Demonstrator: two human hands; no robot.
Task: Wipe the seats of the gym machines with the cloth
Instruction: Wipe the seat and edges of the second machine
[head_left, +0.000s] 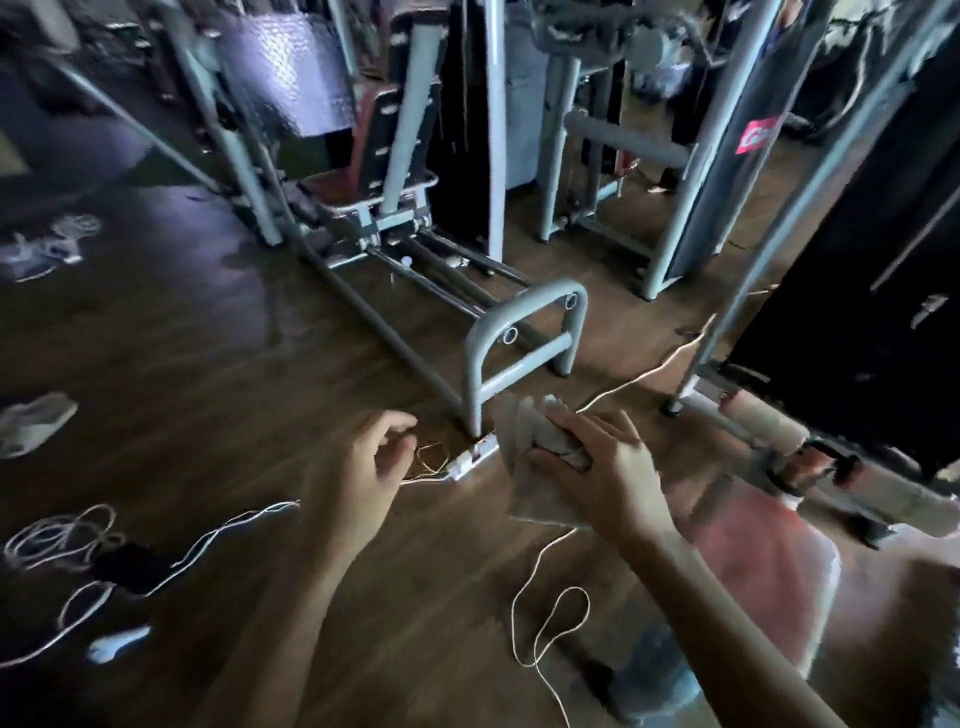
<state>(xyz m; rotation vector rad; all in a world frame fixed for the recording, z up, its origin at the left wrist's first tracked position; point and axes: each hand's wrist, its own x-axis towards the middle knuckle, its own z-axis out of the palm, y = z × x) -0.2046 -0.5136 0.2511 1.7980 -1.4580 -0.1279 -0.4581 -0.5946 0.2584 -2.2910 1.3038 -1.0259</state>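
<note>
A blurred, wide view looked down from a person's head into a dim gym with a dark wooden floor (218, 374). The right hand (605, 470) reached forward in the lower middle, its fingers (615, 428) and thumb clamped round a crumpled grey cloth (524, 467), which hung in the air above the floor and touched no machine. Just right of that forearm, low in the corner, sat a red seat (753, 561) with a pale rim, close to the cloth but apart from it. The left hand (371, 460) hovered beside the right one, palm down, its fingers (397, 421) loosely curled, slightly apart and holding nothing. Beyond the hands stood a grey U-shaped tube frame (519, 338) at the end of a long machine rail. Farther back, that machine carried a second seat (358, 189), reddish brown, under an upright backrest. Thin white cables (218, 535) snaked across the floor, and a small white power block (470, 460) lay between the hands. A pale shoe (31, 421) lay at the left edge. On the right, black panels rose, one bearing a red label (756, 136) too blurred to read.
</note>
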